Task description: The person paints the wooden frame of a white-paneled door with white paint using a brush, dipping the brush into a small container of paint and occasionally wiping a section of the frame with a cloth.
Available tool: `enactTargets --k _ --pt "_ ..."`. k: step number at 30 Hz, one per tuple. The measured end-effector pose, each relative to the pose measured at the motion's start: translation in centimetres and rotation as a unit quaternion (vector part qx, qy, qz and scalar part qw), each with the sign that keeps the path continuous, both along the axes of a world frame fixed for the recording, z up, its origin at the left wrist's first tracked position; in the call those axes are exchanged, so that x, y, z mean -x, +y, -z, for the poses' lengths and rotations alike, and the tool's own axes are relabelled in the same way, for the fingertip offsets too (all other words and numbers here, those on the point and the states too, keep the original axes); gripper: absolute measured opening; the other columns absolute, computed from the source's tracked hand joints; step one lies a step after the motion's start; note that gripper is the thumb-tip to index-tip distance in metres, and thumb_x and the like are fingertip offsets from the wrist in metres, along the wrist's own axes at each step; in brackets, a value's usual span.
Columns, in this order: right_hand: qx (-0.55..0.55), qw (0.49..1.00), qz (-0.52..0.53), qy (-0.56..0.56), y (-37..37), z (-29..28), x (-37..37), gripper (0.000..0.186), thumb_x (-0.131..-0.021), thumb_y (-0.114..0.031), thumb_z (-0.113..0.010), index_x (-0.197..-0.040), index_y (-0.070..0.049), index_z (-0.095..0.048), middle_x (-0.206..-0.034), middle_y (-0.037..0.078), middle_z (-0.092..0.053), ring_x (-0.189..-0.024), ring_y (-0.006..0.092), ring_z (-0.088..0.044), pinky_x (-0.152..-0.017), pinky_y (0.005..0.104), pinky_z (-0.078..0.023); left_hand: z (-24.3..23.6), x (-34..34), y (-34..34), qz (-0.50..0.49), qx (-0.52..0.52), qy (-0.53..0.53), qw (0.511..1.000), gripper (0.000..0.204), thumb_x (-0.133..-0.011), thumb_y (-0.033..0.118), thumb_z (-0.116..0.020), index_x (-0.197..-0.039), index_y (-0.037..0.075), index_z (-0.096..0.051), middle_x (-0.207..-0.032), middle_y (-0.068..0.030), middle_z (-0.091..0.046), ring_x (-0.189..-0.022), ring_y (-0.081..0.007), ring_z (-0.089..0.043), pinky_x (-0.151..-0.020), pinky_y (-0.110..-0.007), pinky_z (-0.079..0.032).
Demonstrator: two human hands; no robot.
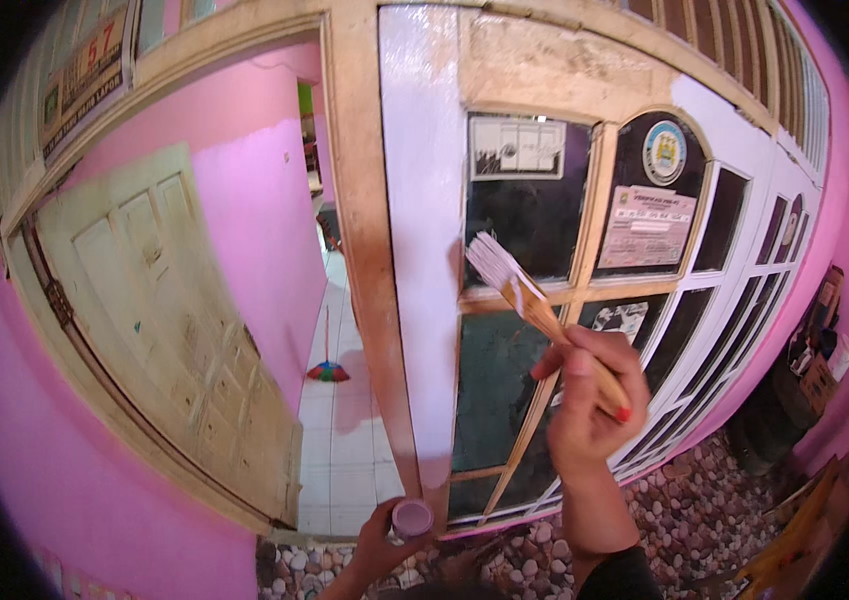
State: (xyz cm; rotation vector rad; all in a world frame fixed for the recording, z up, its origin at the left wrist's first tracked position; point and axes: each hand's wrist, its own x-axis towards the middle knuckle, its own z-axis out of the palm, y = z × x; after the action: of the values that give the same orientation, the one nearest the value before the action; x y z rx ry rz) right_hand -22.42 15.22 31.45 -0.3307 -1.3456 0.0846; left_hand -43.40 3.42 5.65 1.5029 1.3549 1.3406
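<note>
I am noting the right hand (589, 400) gripping the brush (534, 305) at frame centre, bristles angled toward the door (424, 230) for coating, while the left hand (379, 545) is clasping the cup (411, 519) at bottom centre for reloading.

Pink walls (244, 200), open cream door (174, 320), white tiled floor (344, 440), pebble paving (704, 520).
</note>
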Motion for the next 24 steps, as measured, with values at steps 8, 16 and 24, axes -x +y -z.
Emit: enactTargets --k 8,16,24 --pt "0.411 0.878 -0.214 -0.118 -5.8 2.1 -3.7 0.013 -0.091 -0.008 -0.07 -0.093 0.005 -0.07 -0.077 0.009 -0.069 -0.067 0.0112 -0.064 -0.058 0.0238 -0.049 -4.3 -0.4 3.0 -0.009 -0.092 0.036 0.995 0.073 -0.077 0.017 -0.089 -0.136 0.002 -0.05 -0.123 -0.0146 -0.063 -0.116 -0.0233 -0.062 -0.1 -0.036 -0.049" --pt "0.398 0.839 -0.167 -0.33 -5.8 5.8 -2.5 0.017 -0.083 -0.006 -0.076 -0.098 -0.001 -0.069 -0.087 0.012 -0.071 -0.075 0.0242 -0.071 -0.067 0.0317 -0.053 -5.0 -0.6 3.5 0.023 -0.091 0.05 0.994 0.073 -0.077 0.01 -0.087 -0.137 0.003 -0.046 -0.132 -0.0142 -0.058 -0.123 -0.0237 -0.058 -0.106 -0.039 -0.047" --pt "0.357 0.839 -0.151 -0.382 -5.2 8.2 -0.2 0.015 -0.084 -0.002 -0.074 -0.098 0.002 -0.069 -0.084 0.015 -0.069 -0.074 0.027 -0.07 -0.066 0.0331 -0.054 -5.2 -0.6 3.7 0.032 -0.108 0.041 0.993 0.071 -0.079 0.009 -0.084 -0.139 0.004 -0.047 -0.132 -0.0143 -0.059 -0.123 -0.0263 -0.06 -0.104 -0.037 -0.047"
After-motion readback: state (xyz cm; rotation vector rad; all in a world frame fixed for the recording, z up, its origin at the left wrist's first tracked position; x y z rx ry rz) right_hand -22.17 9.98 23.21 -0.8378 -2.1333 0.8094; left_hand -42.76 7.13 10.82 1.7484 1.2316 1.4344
